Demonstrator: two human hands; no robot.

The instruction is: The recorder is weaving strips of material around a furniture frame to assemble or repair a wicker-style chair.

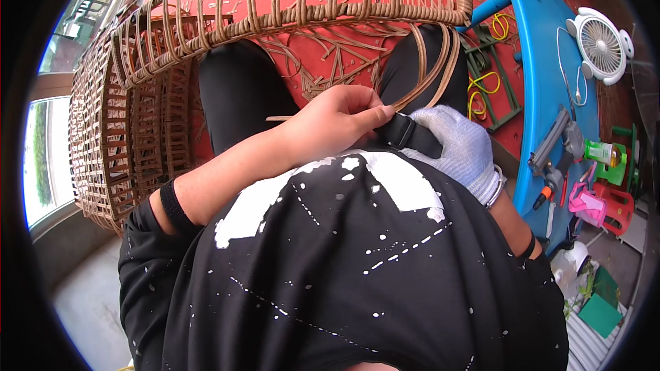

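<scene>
My bare left hand (pixel 337 120) is closed in a pinch at my lap. Light brown rattan strips (pixel 434 72) loop down from the woven frame (pixel 302 20) to its fingertips, and a strip end pokes out on the hand's other side. My right hand (pixel 457 141), in a pale grey knitted glove, curves around a black strap with a buckle (pixel 399 130) right beside the left fingertips. Its fingertips are partly hidden behind the strap. The frame, wrapped in brown rattan, lies across above my knees.
Woven rattan pieces (pixel 96 130) are stacked at the left. Cut strips (pixel 337 62) litter the red floor. On the right, a blue table (pixel 540 82) carries a white fan (pixel 601 45), a cable and hand tools (pixel 553 151). A green metal frame (pixel 505 103) stands beside my right knee.
</scene>
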